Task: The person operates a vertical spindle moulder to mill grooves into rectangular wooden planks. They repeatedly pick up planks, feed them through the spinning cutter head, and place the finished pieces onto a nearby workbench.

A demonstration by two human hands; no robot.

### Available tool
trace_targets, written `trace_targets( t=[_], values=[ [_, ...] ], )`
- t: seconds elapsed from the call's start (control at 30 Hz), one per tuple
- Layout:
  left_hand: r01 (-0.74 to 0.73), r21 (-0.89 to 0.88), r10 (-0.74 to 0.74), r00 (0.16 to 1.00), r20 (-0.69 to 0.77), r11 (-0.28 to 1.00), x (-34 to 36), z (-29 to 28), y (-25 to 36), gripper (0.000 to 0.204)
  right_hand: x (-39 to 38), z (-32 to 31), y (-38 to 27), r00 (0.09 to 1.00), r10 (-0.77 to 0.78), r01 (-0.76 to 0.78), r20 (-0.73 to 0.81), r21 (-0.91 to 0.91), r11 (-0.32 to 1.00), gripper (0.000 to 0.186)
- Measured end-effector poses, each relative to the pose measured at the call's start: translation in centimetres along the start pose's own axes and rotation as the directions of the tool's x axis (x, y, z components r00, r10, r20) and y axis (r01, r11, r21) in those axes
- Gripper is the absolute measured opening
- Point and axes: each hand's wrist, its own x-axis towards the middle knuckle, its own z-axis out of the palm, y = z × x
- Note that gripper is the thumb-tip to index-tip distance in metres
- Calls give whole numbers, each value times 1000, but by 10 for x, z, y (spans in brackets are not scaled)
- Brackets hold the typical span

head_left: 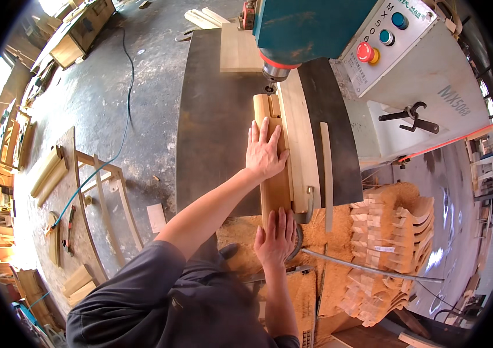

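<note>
My left hand (265,152) lies on a long, rounded wooden piece (269,191) on the dark machine table (209,110), fingers spread and pointing forward. The piece has a slot near its far end, just below the drill head's bit (269,87). Nearer my body, my right hand (275,239) rests on the piece's near end with fingers extended. Along the piece's right side runs a pale wooden fence (304,156), with a metal clamp (310,203) at its near end. A thin strip (326,174) lies right of that.
A teal machine body (310,29) with a button panel (385,40) stands ahead. Stacked curved wooden parts (388,243) sit on sawdust at lower right, crossed by a metal bar (374,269). A workbench (55,226) with boards is at left; a hose (130,98) crosses the floor.
</note>
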Motion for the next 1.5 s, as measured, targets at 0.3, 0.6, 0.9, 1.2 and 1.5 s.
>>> trace_targets(
  t=[0.3,0.6,0.9,1.2,1.5],
  values=[
    [28,-19,-27,999,36,999,18,-1,-3,79,19,12,-3,998,24,-27,-50,-54,998,43],
    [20,22,-21,999,40,1000,25,2,-6,80,34,10,-4,999,22,-22,-41,-7,1000,41],
    [39,-9,-39,999,-37,999,16,3,-5,81,38,10,-4,998,58,-56,-39,59,997,38],
    [68,-12,-68,998,-18,998,20,4,-4,84,42,14,-5,997,37,-35,-65,32,999,36],
    [88,-34,-88,996,-6,996,25,2,-3,85,48,15,-4,996,17,-15,-92,26,1000,35]
  ],
)
